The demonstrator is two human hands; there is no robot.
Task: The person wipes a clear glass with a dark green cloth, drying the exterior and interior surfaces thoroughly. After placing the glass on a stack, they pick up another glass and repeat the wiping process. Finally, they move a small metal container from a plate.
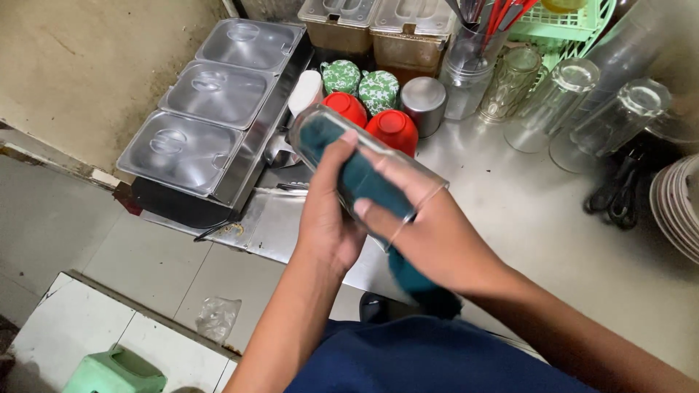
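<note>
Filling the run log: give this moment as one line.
left hand: holds clear drinking glass | right hand: pushes dark teal cloth into it | setting: steel counter

The left hand [329,218] and the right hand [429,233] are covering much of the clear glass [320,127], so its base is staying out of sight, and the dark teal cloth [364,182] stuffed inside is showing only in part, its tail disappearing behind the right wrist. The stack of plates [681,207] is being cut off by the right edge. The green crate [564,22] and the utensil holder [473,44] are running out past the top edge. The green stool [113,371] is being clipped by the bottom edge. What lies under the steel lids [218,91] is staying hidden.
</note>
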